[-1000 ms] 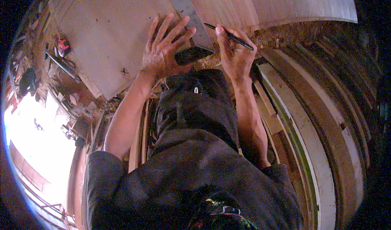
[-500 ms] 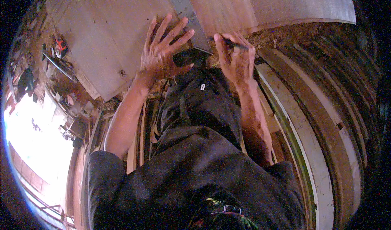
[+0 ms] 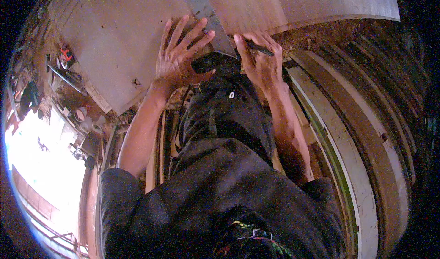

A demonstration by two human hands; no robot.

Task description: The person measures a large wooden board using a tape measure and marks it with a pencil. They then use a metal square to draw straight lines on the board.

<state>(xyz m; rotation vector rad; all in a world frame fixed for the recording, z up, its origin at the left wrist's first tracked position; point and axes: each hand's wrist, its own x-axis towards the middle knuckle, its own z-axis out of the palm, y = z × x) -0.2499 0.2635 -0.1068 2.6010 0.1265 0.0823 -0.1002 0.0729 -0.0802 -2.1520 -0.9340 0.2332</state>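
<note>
My left hand (image 3: pixel 178 59) lies with fingers spread on a large pale wooden board (image 3: pixel 105 43). Its fingertips reach the edge of a flat grey strip (image 3: pixel 204 7), which runs away from me between this board and a browner panel (image 3: pixel 247 7). At the near edge of that panel, my right hand (image 3: pixel 261 62) is closed round a slim black pen (image 3: pixel 260 47). The pen's blunt end sticks out past the knuckles on the right. Its tip is hidden by the thumb and fingers.
Long timber planks (image 3: pixel 350 135) are stacked along my right side. On the left, an orange-red and black object (image 3: pixel 66 55) and a metal bar (image 3: pixel 66 78) lie beside the board among clutter. Sawdust-like debris (image 3: pixel 316 36) shows under the right panel's edge.
My right hand has shifted slightly up and left, and more of the black pen now shows. The left hand stays spread on the board, a touch further left.
</note>
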